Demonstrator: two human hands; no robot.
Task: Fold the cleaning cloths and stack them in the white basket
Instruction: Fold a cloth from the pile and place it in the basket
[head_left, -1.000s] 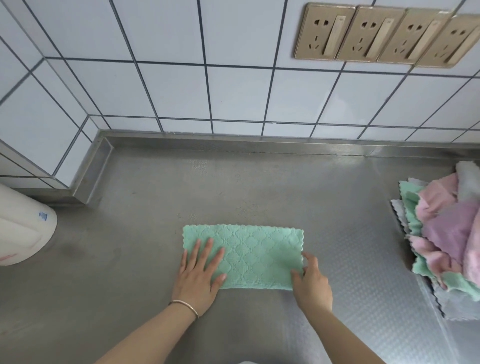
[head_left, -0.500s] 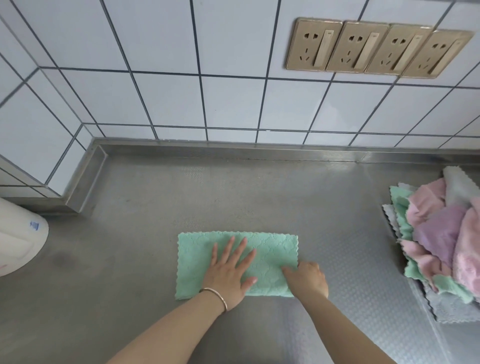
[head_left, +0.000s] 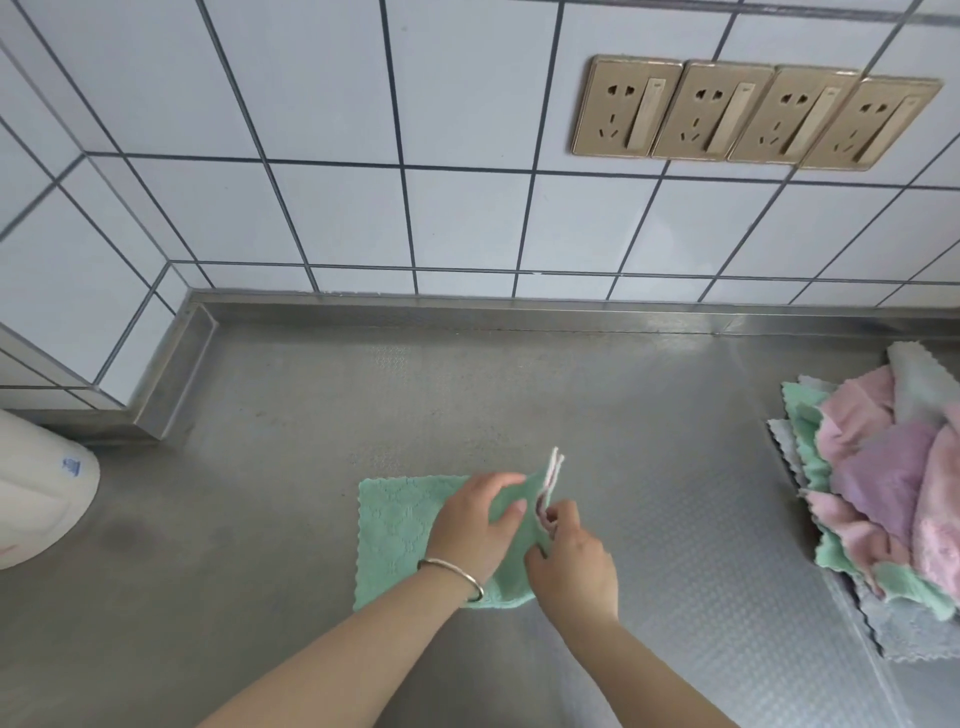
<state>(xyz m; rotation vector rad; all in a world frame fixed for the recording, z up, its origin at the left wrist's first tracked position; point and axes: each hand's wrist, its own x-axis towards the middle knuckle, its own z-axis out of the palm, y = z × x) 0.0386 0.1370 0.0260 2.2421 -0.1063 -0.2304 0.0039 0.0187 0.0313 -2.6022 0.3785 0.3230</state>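
A green cleaning cloth, folded in half, lies on the steel counter in front of me. My left hand rests on its middle with the fingers pointing right. My right hand pinches the cloth's right edge and lifts it, so the pale pink underside stands up. A white rounded object at the far left edge may be the basket; only part of it shows.
A loose pile of pink, purple, green and grey cloths lies at the counter's right edge. The tiled wall and a steel upstand close the back and left. Several sockets sit on the wall.
My right hand has lifted the cloth's right edge off the counter and brought it leftward. My left hand slid right along the cloth. The camera has shifted.
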